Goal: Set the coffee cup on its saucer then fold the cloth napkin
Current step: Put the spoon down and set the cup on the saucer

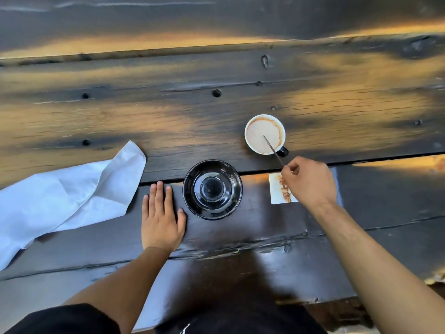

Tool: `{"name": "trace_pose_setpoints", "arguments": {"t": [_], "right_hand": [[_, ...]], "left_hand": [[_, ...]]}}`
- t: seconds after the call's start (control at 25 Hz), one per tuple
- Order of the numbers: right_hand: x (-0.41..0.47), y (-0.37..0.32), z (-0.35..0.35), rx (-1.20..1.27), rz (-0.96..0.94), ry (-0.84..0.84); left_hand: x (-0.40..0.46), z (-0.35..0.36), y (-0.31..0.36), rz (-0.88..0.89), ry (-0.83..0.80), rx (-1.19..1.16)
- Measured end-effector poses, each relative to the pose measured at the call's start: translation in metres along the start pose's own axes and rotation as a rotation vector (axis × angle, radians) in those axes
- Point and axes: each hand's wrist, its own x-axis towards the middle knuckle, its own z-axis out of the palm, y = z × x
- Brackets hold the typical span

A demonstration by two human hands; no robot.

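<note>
A coffee cup point(265, 134), white inside with a dark handle and milky coffee, stands on the table right of centre. A thin metal spoon point(273, 150) leans in it, and my right hand point(309, 180) pinches the spoon's upper end just in front of the cup. The black glossy saucer point(192, 191) sits bare in front of me, left of the cup. My left hand point(161, 218) rests flat on the table, fingers straight, just left of the saucer. The white cloth napkin point(67, 191) lies rumpled and unfolded at the left.
The dark wooden plank table point(216, 104) stretches far back, with a gap between planks running past the saucer. A small white paper with brown stains point(277, 191) lies under my right hand. The table's near edge is right at my body.
</note>
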Motion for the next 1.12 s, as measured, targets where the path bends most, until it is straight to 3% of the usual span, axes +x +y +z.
{"name": "trace_pose_setpoints", "arguments": {"t": [0.32,0.6,1.12], "right_hand": [[-0.015,0.007,0.002,0.248,0.134,-0.057],[-0.065,0.071,0.031,0.496,0.270,-0.007],[-0.076,0.100,0.065,0.414,0.394,-0.133]], "left_hand": [[-0.001,-0.002,0.001,-0.007,0.004,-0.001],[-0.001,0.000,0.002,-0.015,0.021,-0.014],[-0.001,0.002,0.000,-0.012,0.047,-0.020]]}}
